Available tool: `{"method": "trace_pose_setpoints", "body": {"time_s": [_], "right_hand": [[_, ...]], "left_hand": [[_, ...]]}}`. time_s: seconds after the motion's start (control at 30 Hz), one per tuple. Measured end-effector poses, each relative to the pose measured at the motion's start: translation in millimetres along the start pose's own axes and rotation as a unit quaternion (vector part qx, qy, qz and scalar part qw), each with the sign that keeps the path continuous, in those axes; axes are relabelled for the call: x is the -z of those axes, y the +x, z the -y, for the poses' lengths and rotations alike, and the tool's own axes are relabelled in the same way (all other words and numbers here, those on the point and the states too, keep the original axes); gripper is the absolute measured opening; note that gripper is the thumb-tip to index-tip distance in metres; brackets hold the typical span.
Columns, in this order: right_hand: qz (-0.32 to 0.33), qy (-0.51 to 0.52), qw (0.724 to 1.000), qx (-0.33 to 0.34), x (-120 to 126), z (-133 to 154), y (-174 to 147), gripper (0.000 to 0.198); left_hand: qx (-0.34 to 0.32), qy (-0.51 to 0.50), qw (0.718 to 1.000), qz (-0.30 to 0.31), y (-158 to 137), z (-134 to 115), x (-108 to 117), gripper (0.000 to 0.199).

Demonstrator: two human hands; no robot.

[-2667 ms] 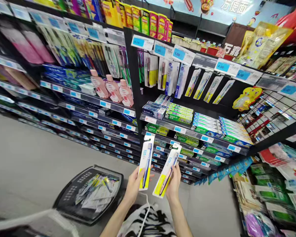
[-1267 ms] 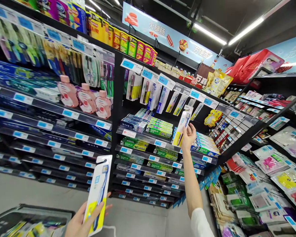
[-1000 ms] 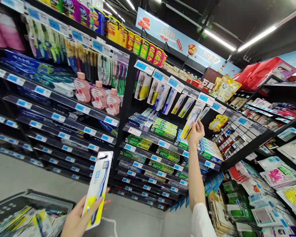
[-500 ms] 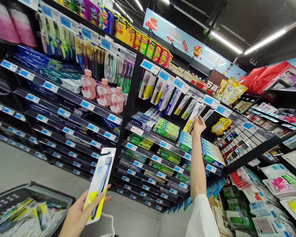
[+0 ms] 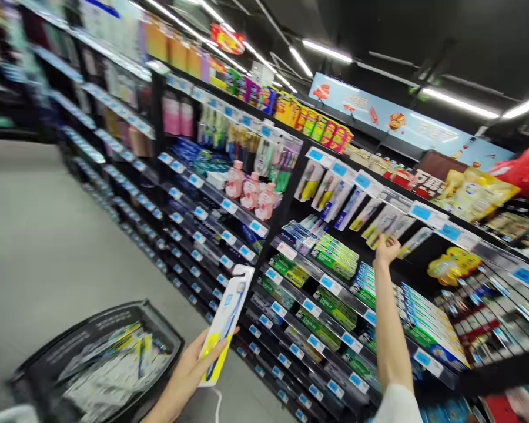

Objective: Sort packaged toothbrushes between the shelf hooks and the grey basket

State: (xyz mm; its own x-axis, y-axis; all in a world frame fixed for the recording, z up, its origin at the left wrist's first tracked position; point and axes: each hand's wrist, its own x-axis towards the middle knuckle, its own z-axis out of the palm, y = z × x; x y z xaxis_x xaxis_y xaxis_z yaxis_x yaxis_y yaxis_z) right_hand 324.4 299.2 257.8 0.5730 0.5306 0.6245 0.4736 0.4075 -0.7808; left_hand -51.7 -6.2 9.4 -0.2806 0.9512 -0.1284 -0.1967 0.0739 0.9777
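Note:
My left hand (image 5: 187, 367) is closed round the lower end of a packaged toothbrush (image 5: 230, 308), a white and yellow card with a blue brush, tilted over the floor beside the basket. My right hand (image 5: 386, 249) reaches up to the row of hanging toothbrush packs. Its fingers are curled at the bottom of one hanging toothbrush pack (image 5: 397, 225), which still hangs from its hook; blur hides the exact grip. More toothbrush packs (image 5: 312, 180) hang to the left. Below at the left stands a black basket (image 5: 30, 376) holding many similar packs.
Toothpaste boxes (image 5: 335, 255) fill the shelf under my right hand. Pink bottles (image 5: 250, 191) stand on the shelving to the left. A yellow cartoon-shaped sign (image 5: 454, 265) hangs right of the packs. Grey floor (image 5: 83, 235) stretches along the shelves.
The view has swung left, so everything sits further right and more floor and basket show. The pack at my right hand hangs straighter; my left hand keeps its packaged toothbrush.

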Motion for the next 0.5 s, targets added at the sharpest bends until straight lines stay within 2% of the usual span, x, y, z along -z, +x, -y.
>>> {"method": "trace_pose_setpoints", "body": {"time_s": [0.07, 0.1, 0.13, 0.17, 0.2, 0.23, 0.33, 0.37, 0.43, 0.5], "right_hand": [[0.073, 0.024, 0.997, -0.014, -2.6, 7.4, -39.0, 0.046], [0.144, 0.041, 0.989, -0.023, -1.6, 13.5, -63.4, 0.045], [0.267, 0.065, 0.961, -0.032, 1.9, 21.4, -90.4, 0.045], [0.391, 0.086, 0.916, -0.037, 7.7, 31.2, -118.8, 0.045], [0.483, 0.1, 0.869, -0.036, 15.1, 42.3, -147.5, 0.046], [0.541, 0.106, 0.834, -0.035, 22.8, 53.9, -175.0, 0.048], [0.606, 0.153, 0.777, -0.077, 37.6, 83.4, -238.3, 0.069], [0.601, 0.174, 0.774, -0.093, 38.7, 89.0, -249.8, 0.068], [0.575, 0.213, 0.781, -0.116, 37.7, 93.0, -255.9, 0.062], [0.517, 0.231, 0.817, -0.108, 36.8, 90.3, -241.6, 0.058]], "left_hand": [[-0.028, -0.003, 0.999, 0.034, 2.9, -12.9, -7.0, 0.055], [-0.039, -0.005, 0.998, 0.05, 5.2, -19.1, -11.7, 0.054], [-0.049, -0.005, 0.997, 0.065, 7.8, -24.9, -17.6, 0.054], [-0.062, -0.001, 0.995, 0.08, 10.6, -29.8, -24.9, 0.054], [-0.075, 0.004, 0.993, 0.096, 13.0, -33.8, -33.8, 0.054], [-0.087, 0.009, 0.99, 0.111, 15.0, -36.7, -44.0, 0.054], [-0.104, 0.008, 0.984, 0.145, 15.4, -38.9, -77.1, 0.051], [-0.104, 0.003, 0.982, 0.156, 13.8, -37.9, -86.6, 0.051], [-0.099, -0.007, 0.977, 0.187, 8.9, -34.9, -100.2, 0.05], [-0.085, -0.019, 0.971, 0.221, 3.3, -31.4, -105.4, 0.052]]}}
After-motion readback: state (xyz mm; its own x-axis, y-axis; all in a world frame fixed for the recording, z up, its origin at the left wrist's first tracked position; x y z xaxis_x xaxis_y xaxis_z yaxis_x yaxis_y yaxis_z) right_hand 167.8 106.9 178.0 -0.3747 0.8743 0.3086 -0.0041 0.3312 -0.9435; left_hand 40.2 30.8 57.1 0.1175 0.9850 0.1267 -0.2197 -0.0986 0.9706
